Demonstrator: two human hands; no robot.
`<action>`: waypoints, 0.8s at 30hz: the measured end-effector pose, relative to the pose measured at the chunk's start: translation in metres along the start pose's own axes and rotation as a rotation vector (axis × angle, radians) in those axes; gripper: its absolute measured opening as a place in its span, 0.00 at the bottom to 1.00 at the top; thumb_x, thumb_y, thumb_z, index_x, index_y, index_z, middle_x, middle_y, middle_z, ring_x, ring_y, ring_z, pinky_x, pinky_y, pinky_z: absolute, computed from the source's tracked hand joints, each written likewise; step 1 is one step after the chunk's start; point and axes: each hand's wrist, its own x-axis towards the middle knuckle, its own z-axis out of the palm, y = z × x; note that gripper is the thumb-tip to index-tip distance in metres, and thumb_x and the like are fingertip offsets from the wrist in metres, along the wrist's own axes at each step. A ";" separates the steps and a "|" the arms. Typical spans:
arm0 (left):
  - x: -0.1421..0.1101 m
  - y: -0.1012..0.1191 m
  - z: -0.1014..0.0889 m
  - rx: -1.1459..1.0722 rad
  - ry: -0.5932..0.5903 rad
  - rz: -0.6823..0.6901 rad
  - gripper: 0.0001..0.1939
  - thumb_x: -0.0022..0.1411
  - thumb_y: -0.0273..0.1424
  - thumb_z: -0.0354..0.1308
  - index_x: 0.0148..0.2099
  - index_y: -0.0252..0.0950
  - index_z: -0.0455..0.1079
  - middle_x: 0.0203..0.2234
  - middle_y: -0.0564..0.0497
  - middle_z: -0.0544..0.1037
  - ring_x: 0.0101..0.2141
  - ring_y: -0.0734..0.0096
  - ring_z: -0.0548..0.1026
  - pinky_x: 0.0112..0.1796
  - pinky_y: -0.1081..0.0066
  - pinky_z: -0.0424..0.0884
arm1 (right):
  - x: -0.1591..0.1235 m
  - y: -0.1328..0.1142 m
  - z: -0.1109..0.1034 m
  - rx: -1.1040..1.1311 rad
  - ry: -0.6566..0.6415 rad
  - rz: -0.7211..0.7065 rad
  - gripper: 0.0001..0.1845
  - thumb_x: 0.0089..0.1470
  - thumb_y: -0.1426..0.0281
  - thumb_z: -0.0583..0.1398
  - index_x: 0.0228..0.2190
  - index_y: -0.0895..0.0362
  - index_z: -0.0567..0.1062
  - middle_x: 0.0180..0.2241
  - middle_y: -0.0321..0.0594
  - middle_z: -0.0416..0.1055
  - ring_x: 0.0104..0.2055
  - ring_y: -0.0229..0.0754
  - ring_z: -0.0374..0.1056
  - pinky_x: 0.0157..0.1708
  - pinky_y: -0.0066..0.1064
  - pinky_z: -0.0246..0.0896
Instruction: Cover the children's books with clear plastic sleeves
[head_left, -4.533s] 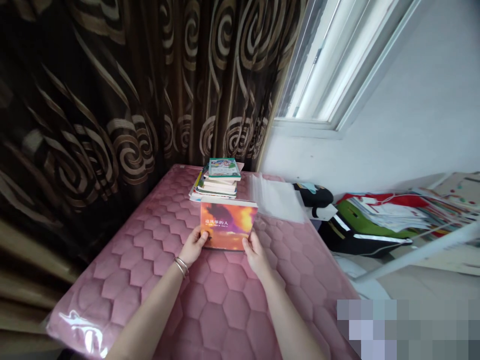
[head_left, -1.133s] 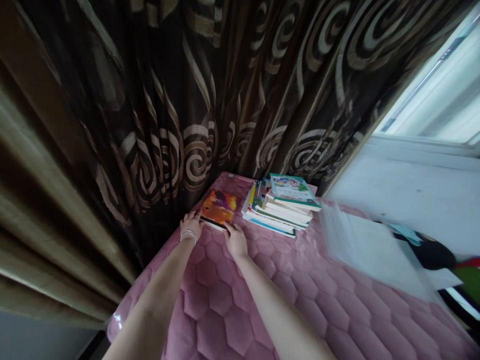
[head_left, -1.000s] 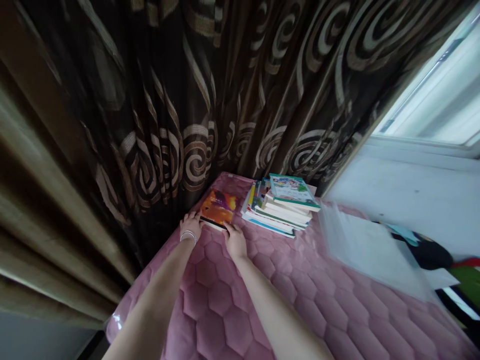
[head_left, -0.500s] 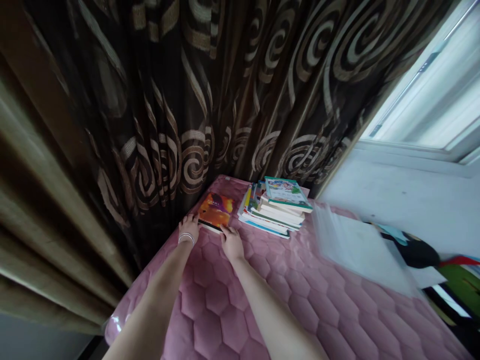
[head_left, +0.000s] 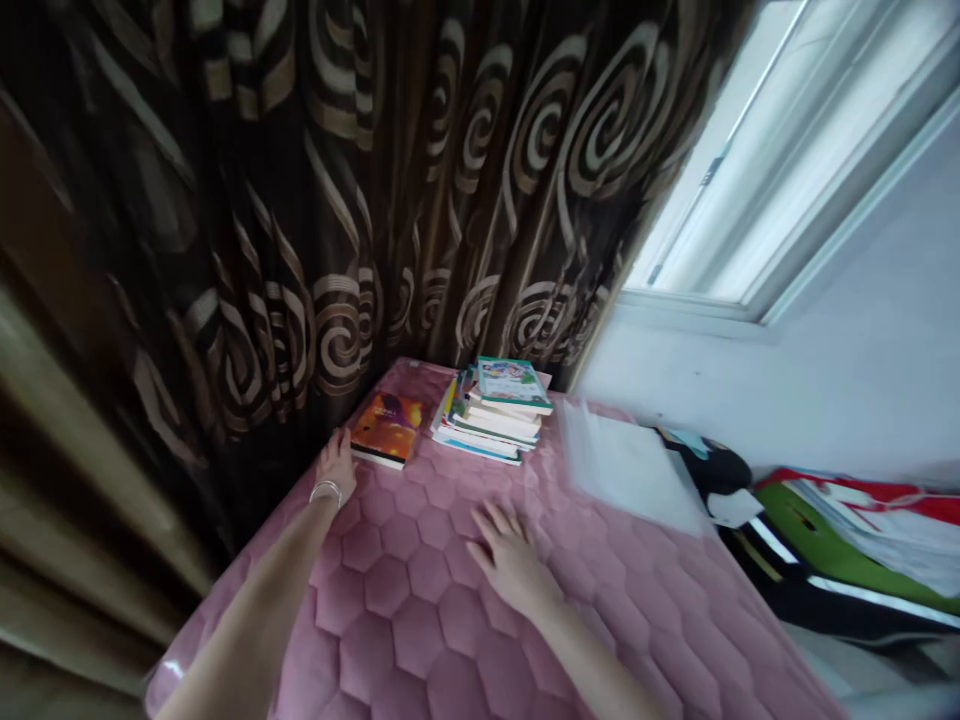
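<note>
Left hand: open, just beside flat orange paperback
Paperback's long axis: toward brown swirled curtain
Right hand: open, spread on pink quilted mattress

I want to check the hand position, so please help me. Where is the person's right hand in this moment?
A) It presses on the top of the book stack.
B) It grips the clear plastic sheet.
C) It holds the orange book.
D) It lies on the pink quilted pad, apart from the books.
D. The right hand lies on the pink quilted pad, with a gap between it and the orange book.
</note>
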 end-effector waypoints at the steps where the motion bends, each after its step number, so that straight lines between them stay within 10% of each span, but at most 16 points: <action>1: -0.004 0.003 -0.001 0.006 0.004 -0.040 0.33 0.62 0.26 0.48 0.68 0.33 0.44 0.66 0.38 0.47 0.60 0.50 0.57 0.56 0.57 0.58 | -0.009 0.020 -0.006 -0.027 0.008 0.065 0.25 0.59 0.60 0.52 0.57 0.50 0.67 0.61 0.43 0.60 0.61 0.54 0.56 0.59 0.51 0.49; 9: -0.064 0.099 -0.015 -0.030 0.051 -0.433 0.26 0.55 0.28 0.55 0.57 0.33 0.59 0.55 0.33 0.62 0.52 0.47 0.66 0.44 0.54 0.67 | -0.035 0.072 -0.015 -0.021 0.128 0.131 0.21 0.61 0.67 0.48 0.52 0.48 0.71 0.57 0.41 0.66 0.58 0.45 0.62 0.58 0.48 0.51; 15: -0.125 0.176 -0.002 -0.288 -0.196 -0.100 0.13 0.61 0.28 0.52 0.47 0.41 0.68 0.47 0.44 0.72 0.46 0.61 0.72 0.41 0.64 0.67 | -0.035 0.065 -0.020 0.076 0.175 0.129 0.20 0.60 0.69 0.50 0.50 0.50 0.72 0.56 0.42 0.68 0.57 0.44 0.63 0.58 0.47 0.50; 24: -0.137 0.179 0.005 -0.256 -0.308 0.251 0.10 0.61 0.25 0.51 0.38 0.41 0.72 0.39 0.52 0.78 0.42 0.67 0.74 0.40 0.68 0.61 | -0.023 0.107 -0.039 0.321 0.435 0.302 0.15 0.58 0.70 0.50 0.38 0.54 0.76 0.39 0.42 0.76 0.42 0.43 0.71 0.45 0.34 0.64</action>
